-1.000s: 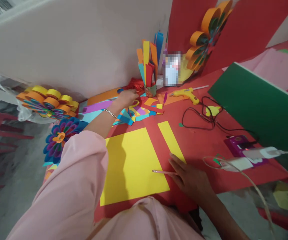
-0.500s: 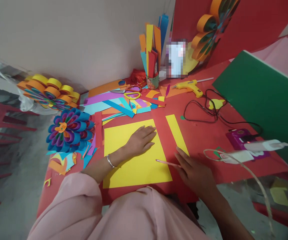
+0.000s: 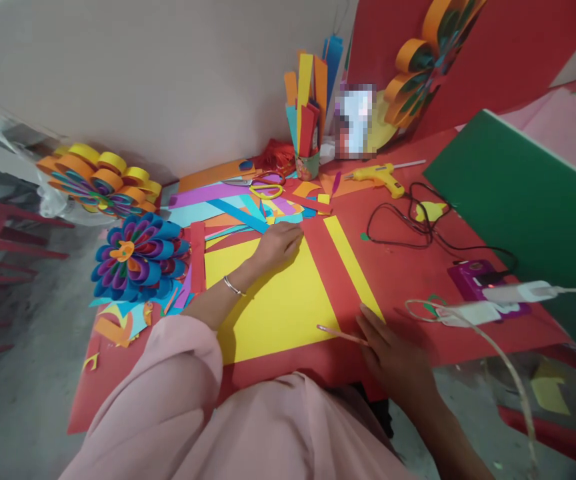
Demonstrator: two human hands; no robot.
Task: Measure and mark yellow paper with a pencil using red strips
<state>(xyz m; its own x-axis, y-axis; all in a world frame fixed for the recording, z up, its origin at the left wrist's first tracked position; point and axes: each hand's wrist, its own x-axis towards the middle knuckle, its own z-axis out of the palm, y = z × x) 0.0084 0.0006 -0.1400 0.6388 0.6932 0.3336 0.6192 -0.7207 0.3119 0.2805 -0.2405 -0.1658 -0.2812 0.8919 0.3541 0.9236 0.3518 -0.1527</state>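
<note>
A yellow paper sheet (image 3: pixel 273 307) lies before me on the red-covered table. My left hand (image 3: pixel 281 245) is closed at the sheet's far edge, beside the top of a red paper strip (image 3: pixel 331 267); its fingertips are hidden, so I cannot tell what they pinch. Beyond the red strip runs a narrow yellow band (image 3: pixel 353 260); whether it belongs to the same sheet is unclear. In my right hand (image 3: pixel 393 350) is a thin pink pencil (image 3: pixel 341 333), pointing left over the sheet's near right corner. The right fingertips rest at the near end of the yellow band.
Scissors (image 3: pixel 265 187) lie on paper scraps at the back, near a cup (image 3: pixel 307 165) of paper strips. A yellow glue gun (image 3: pixel 381 177), its black cord, and a purple power socket (image 3: pixel 471 279) are to the right. A blue-purple paper flower (image 3: pixel 138 257) stands left.
My left hand has gone from lying flat on the yellow sheet to closed at its far edge. The yellow band right of the red strip looks narrower. The right hand still holds the pencil.
</note>
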